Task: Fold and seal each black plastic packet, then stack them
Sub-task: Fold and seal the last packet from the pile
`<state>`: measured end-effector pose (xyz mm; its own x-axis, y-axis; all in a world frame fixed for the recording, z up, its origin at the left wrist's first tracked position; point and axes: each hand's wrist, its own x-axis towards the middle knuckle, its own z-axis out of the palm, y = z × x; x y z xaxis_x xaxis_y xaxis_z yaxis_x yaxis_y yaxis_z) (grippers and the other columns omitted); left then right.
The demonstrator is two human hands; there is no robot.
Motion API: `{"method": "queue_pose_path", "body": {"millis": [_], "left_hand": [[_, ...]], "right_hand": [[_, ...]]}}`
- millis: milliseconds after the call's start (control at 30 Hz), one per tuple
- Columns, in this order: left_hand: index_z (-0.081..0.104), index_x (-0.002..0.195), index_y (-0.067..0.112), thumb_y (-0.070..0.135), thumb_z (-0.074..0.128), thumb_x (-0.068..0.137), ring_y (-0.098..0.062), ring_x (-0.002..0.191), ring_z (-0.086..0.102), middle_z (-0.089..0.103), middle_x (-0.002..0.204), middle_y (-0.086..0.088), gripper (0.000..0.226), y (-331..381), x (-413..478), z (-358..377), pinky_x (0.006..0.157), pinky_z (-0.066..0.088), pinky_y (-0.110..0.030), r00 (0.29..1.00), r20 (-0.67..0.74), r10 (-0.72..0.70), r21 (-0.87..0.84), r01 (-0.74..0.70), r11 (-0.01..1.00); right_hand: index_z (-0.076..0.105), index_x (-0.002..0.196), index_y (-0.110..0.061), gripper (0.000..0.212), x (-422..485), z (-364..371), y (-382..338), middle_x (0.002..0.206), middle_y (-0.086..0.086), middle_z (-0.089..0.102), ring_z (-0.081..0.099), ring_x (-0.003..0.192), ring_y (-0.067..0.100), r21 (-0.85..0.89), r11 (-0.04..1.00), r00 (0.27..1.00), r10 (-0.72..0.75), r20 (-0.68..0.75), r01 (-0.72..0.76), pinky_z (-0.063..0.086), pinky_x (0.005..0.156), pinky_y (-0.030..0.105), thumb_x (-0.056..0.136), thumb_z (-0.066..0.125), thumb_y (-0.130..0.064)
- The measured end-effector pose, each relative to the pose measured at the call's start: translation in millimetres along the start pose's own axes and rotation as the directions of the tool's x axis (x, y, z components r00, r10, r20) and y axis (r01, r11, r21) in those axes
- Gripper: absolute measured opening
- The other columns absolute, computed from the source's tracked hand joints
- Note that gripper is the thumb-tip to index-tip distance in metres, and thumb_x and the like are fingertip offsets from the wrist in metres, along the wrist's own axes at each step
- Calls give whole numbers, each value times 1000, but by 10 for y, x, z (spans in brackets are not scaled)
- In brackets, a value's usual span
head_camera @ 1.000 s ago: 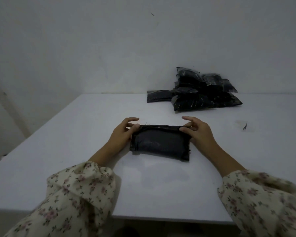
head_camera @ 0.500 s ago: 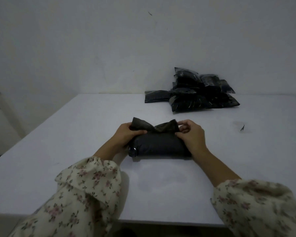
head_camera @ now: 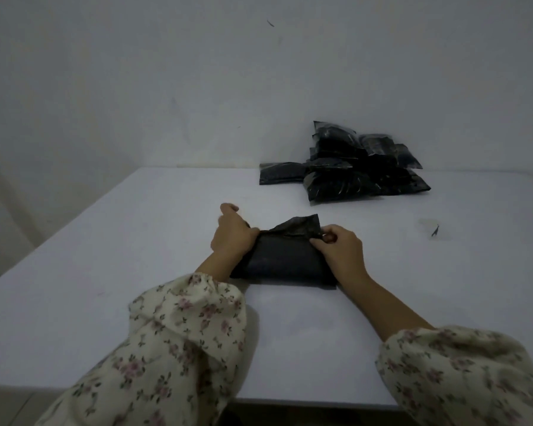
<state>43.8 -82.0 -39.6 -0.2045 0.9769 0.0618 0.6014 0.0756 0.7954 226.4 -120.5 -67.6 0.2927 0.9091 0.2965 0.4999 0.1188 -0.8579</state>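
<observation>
Centre frame on the tabletop (head_camera: 136, 241), our left grip (head_camera: 233, 238) and right grip (head_camera: 339, 252) each pinch the packet (head_camera: 286, 262) by its raised flap (head_camera: 299, 227); we judge a slack pinch could let it spring open, unsealed

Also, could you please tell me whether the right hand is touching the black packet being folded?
Touching. The head view shows the right hand pinching the raised flap of the black packet near its right corner.
</observation>
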Motion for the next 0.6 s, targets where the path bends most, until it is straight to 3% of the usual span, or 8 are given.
{"method": "queue_pose_path", "body": {"millis": [67, 100, 133, 200, 300, 367, 467, 600], "left_hand": [[37, 129, 21, 9, 63, 81, -27, 113, 42, 40, 123, -8, 56, 68, -69, -13, 84, 34, -35, 967, -156, 203, 288, -151, 945], [43, 126, 22, 8, 61, 81, -25, 113, 40, 40, 122, -7, 51, 113, -112, -27, 83, 30, -32, 913, -185, 363, 374, -276, 885], [51, 121, 25, 9, 59, 83, -23, 111, 41, 44, 119, -5, 42, 161, -150, -41, 83, 28, -31, 850, -143, 507, 406, -417, 813], [64, 112, 31, 17, 52, 91, -18, 109, 44, 55, 115, 1, 28, 220, -224, -45, 87, 30, -31, 742, 107, 662, 362, -649, 669], [56, 129, 33, 29, 37, 100, -20, 115, 45, 55, 132, 4, 35, 172, -289, 65, 97, 35, -38, 686, 445, 575, 352, -725, 592], [47, 138, 33, 34, 28, 102, -22, 118, 43, 51, 139, 4, 40, 137, -283, 133, 99, 34, -40, 726, 473, 499, 457, -686, 566], [41, 141, 36, 36, 22, 101, -23, 120, 42, 56, 134, -1, 44, 134, -290, 179, 101, 28, -41, 763, 480, 433, 541, -646, 538], [45, 136, 29, 39, 22, 100, -26, 124, 40, 50, 138, -5, 44, 160, -306, 166, 103, 25, -45, 794, 496, 351, 591, -605, 533]], "right_hand": [[68, 91, -6, 12, 26, -1, 22, 77, 0, 64, 60, 79, 16, 16, 998, 998, 67, -5, -67, 44, 68, 21, 83, 70, -16], [68, 90, -7, 13, 39, 0, 23, 76, 0, 65, 61, 79, 17, 15, 997, 997, 82, -9, -82, 46, 70, 25, 83, 70, -18], [68, 89, -8, 13, 53, 4, 17, 76, 1, 65, 62, 79, 18, 12, 996, 996, 94, -9, -94, 49, 73, 28, 82, 71, -18], [68, 87, -9, 13, 71, 17, 2, 76, 2, 66, 62, 79, 19, -15, 995, 995, 102, -10, -102, 50, 76, 31, 81, 72, -19], [69, 88, -9, 12, 70, 31, -17, 75, 1, 65, 61, 79, 18, -46, 996, 997, 78, -23, -79, 47, 74, 27, 82, 71, -19], [71, 92, -9, 13, 44, 28, -25, 79, 2, 67, 60, 79, 15, -32, 999, 999, 40, -4, -40, 44, 73, 21, 82, 71, -17], [73, 103, -11, 19, 17, -9, 1, 88, -4, 65, 57, 82, 8, -58, 997, 993, -47, 111, 54, 39, 70, 5, 85, 66, -9], [73, 105, -20, 28, 59, -124, 20, 88, -8, 55, 51, 80, 5, -113, 981, 937, -109, 333, 155, 38, 68, 5, 91, 56, -4]]}}
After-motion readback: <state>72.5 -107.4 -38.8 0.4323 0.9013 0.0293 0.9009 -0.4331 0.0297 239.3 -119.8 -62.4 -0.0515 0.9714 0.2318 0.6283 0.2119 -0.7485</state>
